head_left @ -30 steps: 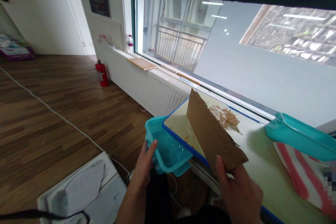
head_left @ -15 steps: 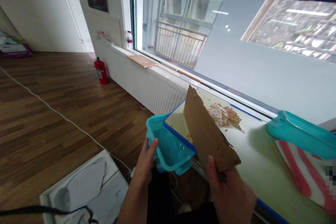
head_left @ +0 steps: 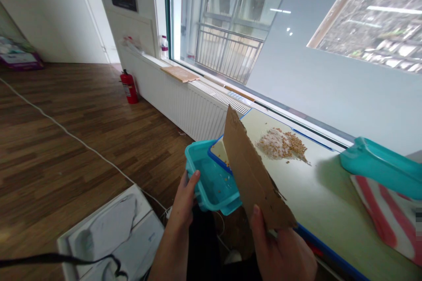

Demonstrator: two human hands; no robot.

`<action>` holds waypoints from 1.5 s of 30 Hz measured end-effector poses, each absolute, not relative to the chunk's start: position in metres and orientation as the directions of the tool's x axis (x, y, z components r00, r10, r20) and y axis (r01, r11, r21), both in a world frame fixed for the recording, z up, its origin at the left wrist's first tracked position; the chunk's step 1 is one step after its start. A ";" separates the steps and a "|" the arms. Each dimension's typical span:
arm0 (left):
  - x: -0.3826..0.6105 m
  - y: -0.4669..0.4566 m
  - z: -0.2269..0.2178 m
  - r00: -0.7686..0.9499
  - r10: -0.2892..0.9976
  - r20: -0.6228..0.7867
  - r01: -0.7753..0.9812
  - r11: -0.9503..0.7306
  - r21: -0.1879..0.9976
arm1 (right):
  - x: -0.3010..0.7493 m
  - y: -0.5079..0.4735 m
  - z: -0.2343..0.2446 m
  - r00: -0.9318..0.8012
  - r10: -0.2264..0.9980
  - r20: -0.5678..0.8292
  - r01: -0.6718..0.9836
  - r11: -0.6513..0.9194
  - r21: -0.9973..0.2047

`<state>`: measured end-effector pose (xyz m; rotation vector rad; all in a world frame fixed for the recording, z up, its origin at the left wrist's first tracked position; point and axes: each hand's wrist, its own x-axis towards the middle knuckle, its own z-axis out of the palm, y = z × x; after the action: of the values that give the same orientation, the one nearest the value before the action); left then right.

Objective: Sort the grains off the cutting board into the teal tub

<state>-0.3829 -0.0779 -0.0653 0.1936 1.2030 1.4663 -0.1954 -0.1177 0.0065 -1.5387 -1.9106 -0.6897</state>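
The right hand [head_left: 283, 252] is closed on the near end of a brown piece of cardboard [head_left: 253, 171], thumb on the side that faces left. The cardboard stands up on its long edge, a bit tilted, over the left part of the pale tabletop [head_left: 329, 202]. I can't tell if its low edge touches all the way along.

The cardboard looks light and fairly stiff, but thin, so it may bend if pushed hard. Its top edge is torn and rough. The near end seems a good place to hold, because the long edge stays free.

The left hand [head_left: 186, 193] is clamped on the left wall of a teal plastic box [head_left: 216, 207], thumb over the rim. The box is at the left end of the tabletop, partly under its blue edge. It looks light, hard and smooth, so it could slip or tip if held on just one side. The rim gives the thumb a good hook.

A few loose yellow grains [head_left: 227, 163] lie left of the cardboard. To its right is a pile of yellow and white grains [head_left: 286, 143]. They look small, hard and likely to roll.
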 end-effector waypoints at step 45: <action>-0.386 -0.072 -0.081 -0.422 0.788 -0.449 -0.628 0.102 0.771 | -0.195 -0.121 0.008 -0.232 0.666 0.709 0.937 0.349 -0.021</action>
<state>-0.3865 -0.0723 -0.0808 0.1835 1.2353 1.5874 -0.1952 -0.1207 0.0083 -1.3920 -1.9862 -0.5548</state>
